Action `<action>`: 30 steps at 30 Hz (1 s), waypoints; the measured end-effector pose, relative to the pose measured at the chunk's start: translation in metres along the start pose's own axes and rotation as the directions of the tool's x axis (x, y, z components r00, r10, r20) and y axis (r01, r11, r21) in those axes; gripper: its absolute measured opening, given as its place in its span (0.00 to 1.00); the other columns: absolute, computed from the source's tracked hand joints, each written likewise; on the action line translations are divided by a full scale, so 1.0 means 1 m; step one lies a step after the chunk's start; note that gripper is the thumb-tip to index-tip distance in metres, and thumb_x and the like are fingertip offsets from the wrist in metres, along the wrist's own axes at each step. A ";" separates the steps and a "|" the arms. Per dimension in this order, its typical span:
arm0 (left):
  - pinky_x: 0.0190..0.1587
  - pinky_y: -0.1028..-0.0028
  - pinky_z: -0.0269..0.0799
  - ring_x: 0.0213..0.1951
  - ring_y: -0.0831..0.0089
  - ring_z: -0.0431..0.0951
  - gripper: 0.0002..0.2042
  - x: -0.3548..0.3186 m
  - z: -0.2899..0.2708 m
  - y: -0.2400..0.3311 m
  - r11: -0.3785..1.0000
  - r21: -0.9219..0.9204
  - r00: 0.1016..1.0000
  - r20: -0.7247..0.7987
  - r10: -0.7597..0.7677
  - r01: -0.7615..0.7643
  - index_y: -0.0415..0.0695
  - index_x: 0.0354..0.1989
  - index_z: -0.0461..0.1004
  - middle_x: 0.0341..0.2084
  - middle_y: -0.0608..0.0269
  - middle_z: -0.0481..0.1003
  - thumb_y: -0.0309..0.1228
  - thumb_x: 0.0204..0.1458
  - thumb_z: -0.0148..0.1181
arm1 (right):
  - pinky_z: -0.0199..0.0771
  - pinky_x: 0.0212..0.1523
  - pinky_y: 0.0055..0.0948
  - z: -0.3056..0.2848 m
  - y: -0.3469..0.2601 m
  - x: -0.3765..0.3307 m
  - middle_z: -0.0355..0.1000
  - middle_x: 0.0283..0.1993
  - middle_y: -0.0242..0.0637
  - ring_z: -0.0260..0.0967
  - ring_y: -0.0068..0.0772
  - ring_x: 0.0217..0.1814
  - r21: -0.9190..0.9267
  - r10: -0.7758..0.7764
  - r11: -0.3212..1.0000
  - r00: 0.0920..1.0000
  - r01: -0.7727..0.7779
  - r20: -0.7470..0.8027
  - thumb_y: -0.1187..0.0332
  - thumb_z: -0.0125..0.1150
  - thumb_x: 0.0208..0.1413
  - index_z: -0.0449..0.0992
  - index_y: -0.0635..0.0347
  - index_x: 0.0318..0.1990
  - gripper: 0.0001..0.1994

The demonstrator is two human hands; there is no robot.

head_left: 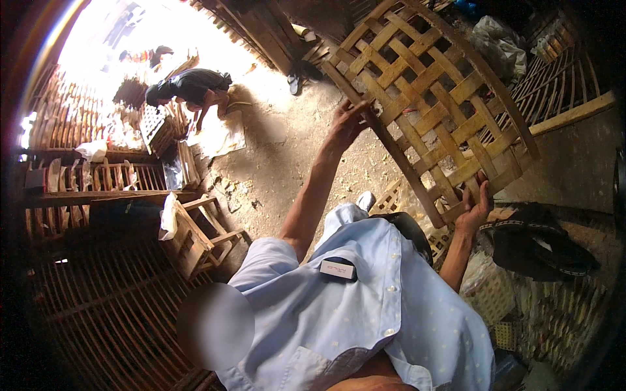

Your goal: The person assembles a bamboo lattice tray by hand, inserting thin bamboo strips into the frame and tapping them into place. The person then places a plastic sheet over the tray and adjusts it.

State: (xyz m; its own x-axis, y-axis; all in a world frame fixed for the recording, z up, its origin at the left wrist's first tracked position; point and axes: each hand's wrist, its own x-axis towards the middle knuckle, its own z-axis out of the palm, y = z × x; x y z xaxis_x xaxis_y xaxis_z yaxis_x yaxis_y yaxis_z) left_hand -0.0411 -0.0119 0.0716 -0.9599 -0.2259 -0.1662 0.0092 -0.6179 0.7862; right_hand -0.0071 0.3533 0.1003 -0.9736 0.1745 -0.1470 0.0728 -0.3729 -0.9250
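Note:
A woven bamboo panel (435,107) is held up tilted at the upper right, its wide flat strips crossing with open gaps and straight bars along its edges. My left hand (349,124) is closed on the bar at its left edge. At the lower edge, my right hand (476,207) is closed on the panel with the fingers round the rim strip; part of its grip is hidden. Below the panel, by my legs, another piece of yellowish open weave (390,197) shows partly.
A small wooden stool (199,238) stands at the left beside slatted bamboo racks (107,296). Farther off, a person in dark clothes (195,88) bends over a pale sheet (225,135). At the right are a dark bag (535,241), a slatted rack (561,85) and plastic sacks (499,45).

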 end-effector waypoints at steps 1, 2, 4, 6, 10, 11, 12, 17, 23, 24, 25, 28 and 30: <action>0.38 0.66 0.83 0.35 0.70 0.82 0.12 0.004 0.002 0.010 1.000 0.015 0.999 -0.029 0.021 -0.021 0.42 0.46 0.71 0.36 0.59 0.78 0.33 0.59 0.61 | 0.45 0.22 0.23 -0.004 -0.001 0.002 0.73 0.36 0.27 0.46 0.17 0.22 0.006 -0.018 1.000 0.999 0.018 0.039 0.56 0.53 0.67 0.77 0.62 0.52 0.18; 0.33 0.65 0.84 0.33 0.68 0.82 0.13 0.008 -0.006 0.014 0.998 0.034 0.996 -0.067 0.054 -0.052 0.41 0.46 0.68 0.35 0.57 0.78 0.33 0.59 0.61 | 0.48 0.23 0.22 -0.005 -0.001 0.002 0.73 0.40 0.28 0.50 0.16 0.24 -0.006 -0.005 1.000 0.999 0.005 0.035 0.56 0.54 0.67 0.77 0.61 0.53 0.18; 0.30 0.64 0.84 0.32 0.67 0.82 0.14 0.015 -0.017 0.016 0.988 0.141 0.967 -0.234 0.097 -0.065 0.42 0.46 0.67 0.34 0.57 0.78 0.34 0.58 0.63 | 0.53 0.24 0.19 -0.006 -0.001 0.003 0.73 0.46 0.29 0.57 0.15 0.28 -0.031 0.020 0.999 0.999 -0.019 0.026 0.56 0.55 0.66 0.76 0.59 0.54 0.19; 0.26 0.63 0.83 0.29 0.66 0.82 0.17 0.021 -0.022 0.012 0.975 0.206 0.950 -0.282 0.137 -0.080 0.42 0.46 0.66 0.31 0.56 0.78 0.40 0.57 0.63 | 0.57 0.25 0.18 -0.016 0.002 0.007 0.73 0.51 0.29 0.62 0.14 0.32 -0.045 0.043 0.998 0.999 -0.042 0.027 0.55 0.56 0.65 0.76 0.58 0.56 0.19; 0.27 0.64 0.83 0.29 0.65 0.82 0.18 0.025 -0.038 0.016 0.989 0.146 0.985 -0.172 0.001 0.024 0.43 0.43 0.68 0.28 0.56 0.78 0.47 0.61 0.55 | 0.59 0.26 0.18 -0.024 0.008 0.019 0.71 0.55 0.30 0.63 0.14 0.34 -0.076 0.067 0.994 0.995 -0.072 -0.068 0.55 0.57 0.65 0.74 0.58 0.58 0.21; 0.30 0.65 0.84 0.32 0.65 0.82 0.18 0.023 -0.044 0.016 0.994 0.104 0.989 -0.144 -0.006 0.021 0.42 0.42 0.70 0.31 0.55 0.78 0.47 0.62 0.55 | 0.59 0.26 0.18 -0.022 0.007 0.020 0.71 0.55 0.30 0.63 0.14 0.34 -0.095 0.073 0.992 0.990 -0.085 -0.119 0.54 0.57 0.65 0.74 0.58 0.59 0.22; 0.31 0.65 0.83 0.33 0.64 0.82 0.18 0.024 -0.047 0.014 0.993 0.105 0.985 -0.163 0.063 -0.046 0.41 0.41 0.71 0.32 0.55 0.78 0.47 0.62 0.55 | 0.59 0.26 0.18 -0.028 0.009 0.022 0.71 0.56 0.30 0.63 0.14 0.34 -0.101 0.096 0.989 0.991 -0.105 -0.090 0.53 0.57 0.64 0.73 0.58 0.59 0.23; 0.32 0.63 0.83 0.34 0.62 0.82 0.28 0.019 -0.068 0.001 0.990 0.122 0.970 -0.239 -0.040 0.071 0.37 0.41 0.73 0.34 0.54 0.78 0.56 0.60 0.51 | 0.49 0.21 0.22 -0.017 -0.001 0.017 0.74 0.36 0.28 0.48 0.16 0.19 -0.057 0.067 0.995 0.988 -0.076 -0.140 0.55 0.57 0.64 0.78 0.59 0.50 0.17; 0.55 0.56 0.69 0.50 0.49 0.76 0.26 0.016 -0.124 -0.002 0.038 0.909 0.881 -0.411 0.233 0.414 0.45 0.56 0.71 0.46 0.44 0.76 0.52 0.58 0.53 | 0.53 0.20 0.19 -0.003 -0.045 0.022 0.78 0.38 0.31 0.52 0.14 0.20 -0.384 -0.036 0.918 0.985 0.099 0.168 0.54 0.56 0.65 0.80 0.63 0.46 0.19; 0.56 0.56 0.68 0.54 0.49 0.72 0.26 0.015 -0.116 0.000 0.007 0.955 0.909 -0.286 0.302 0.298 0.45 0.58 0.68 0.49 0.43 0.74 0.49 0.57 0.55 | 0.54 0.19 0.20 0.009 -0.059 0.022 0.79 0.38 0.32 0.53 0.13 0.19 -0.446 -0.023 0.888 0.981 0.108 0.191 0.54 0.55 0.65 0.80 0.64 0.45 0.20; 0.58 0.56 0.66 0.58 0.49 0.69 0.27 0.011 -0.104 0.000 -0.028 0.983 0.920 -0.158 0.358 0.179 0.45 0.60 0.66 0.51 0.43 0.73 0.47 0.57 0.57 | 0.54 0.19 0.20 0.021 -0.070 0.025 0.79 0.38 0.33 0.54 0.13 0.19 -0.512 -0.001 0.852 0.979 0.109 0.206 0.53 0.55 0.65 0.81 0.64 0.44 0.20; 0.63 0.58 0.63 0.61 0.48 0.66 0.33 0.003 -0.029 0.024 0.047 0.976 0.888 0.174 0.425 -0.213 0.44 0.66 0.59 0.61 0.45 0.65 0.41 0.54 0.64 | 0.58 0.20 0.24 0.022 -0.081 0.064 0.79 0.32 0.33 0.60 0.17 0.19 -0.713 0.010 0.513 0.827 0.479 0.562 0.54 0.55 0.65 0.81 0.65 0.43 0.20; 0.64 0.58 0.62 0.62 0.49 0.66 0.35 0.013 -0.002 0.023 0.039 0.924 0.880 0.348 0.324 -0.380 0.44 0.67 0.59 0.61 0.48 0.66 0.42 0.53 0.66 | 0.62 0.21 0.25 0.040 -0.099 0.082 0.78 0.29 0.34 0.63 0.20 0.20 -0.690 0.046 0.337 0.721 0.640 0.692 0.55 0.56 0.64 0.80 0.67 0.43 0.20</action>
State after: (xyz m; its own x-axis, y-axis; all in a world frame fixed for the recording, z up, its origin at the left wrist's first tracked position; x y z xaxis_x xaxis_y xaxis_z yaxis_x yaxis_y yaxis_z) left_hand -0.0531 -0.0302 0.0866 -0.9389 -0.1367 0.3160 0.1064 0.7576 0.6440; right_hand -0.1023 0.3681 0.1934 -0.8480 -0.5217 0.0935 -0.4498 0.6152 -0.6474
